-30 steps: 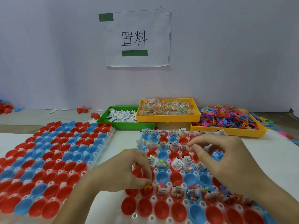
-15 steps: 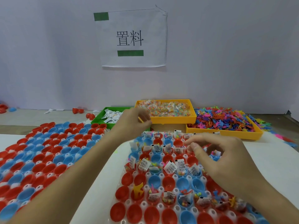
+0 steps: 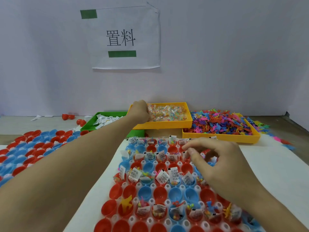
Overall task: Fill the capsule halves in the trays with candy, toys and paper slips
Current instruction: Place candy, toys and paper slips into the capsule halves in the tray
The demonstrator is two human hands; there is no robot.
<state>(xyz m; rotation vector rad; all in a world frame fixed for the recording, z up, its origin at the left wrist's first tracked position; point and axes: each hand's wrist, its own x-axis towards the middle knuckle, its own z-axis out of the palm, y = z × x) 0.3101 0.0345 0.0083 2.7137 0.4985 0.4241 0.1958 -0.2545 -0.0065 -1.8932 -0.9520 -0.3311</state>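
- Left hand [image 3: 140,112] of mine reaches far forward, fingers curled down into the candy [image 3: 167,112] in the yellow bin [image 3: 164,125]; whether it has a packet, I cannot tell.
- Right hand [image 3: 215,159] hovers over the capsule tray [image 3: 160,181], fingers loosely curved, holding nothing visible.
- Bin lies beyond the tray, long side across me; the left is nearer.
- Candy: small clear packets of colored beads.

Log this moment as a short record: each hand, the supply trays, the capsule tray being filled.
left hand: reaching into the yellow candy tray, fingers curled into the packets
right hand: over the near capsule tray, fingers loosely curled; contents unclear
green tray: paper slips
toy tray: coloured plastic toys
near capsule tray: partly filled
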